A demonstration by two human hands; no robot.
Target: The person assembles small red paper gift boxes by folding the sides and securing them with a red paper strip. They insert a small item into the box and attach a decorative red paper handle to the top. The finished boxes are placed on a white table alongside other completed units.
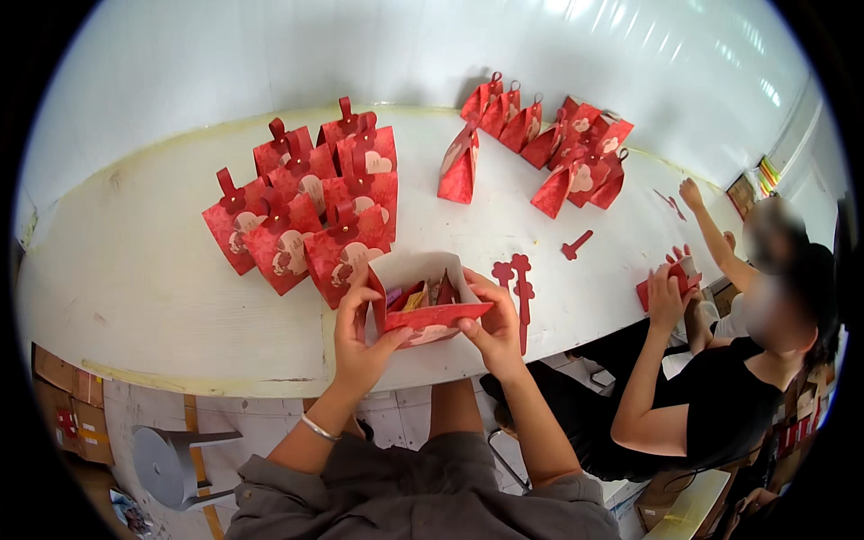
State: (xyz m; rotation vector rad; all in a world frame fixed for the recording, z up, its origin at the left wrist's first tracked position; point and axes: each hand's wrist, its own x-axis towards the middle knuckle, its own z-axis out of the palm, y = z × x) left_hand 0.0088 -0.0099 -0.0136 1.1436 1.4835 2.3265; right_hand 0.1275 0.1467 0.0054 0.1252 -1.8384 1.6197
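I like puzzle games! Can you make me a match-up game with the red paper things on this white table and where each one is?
Things:
1. open red paper gift box with small items inside
2. finished red paper boxes with heart pictures
3. loose red paper clasp strips
4. small red paper box

Places:
A. flat on the table, just right of the person's hands
B. in a co-worker's hands
C. grouped at the table's left
D. between the left hand and right hand

Pairs: 1-D, 2-C, 3-A, 4-B
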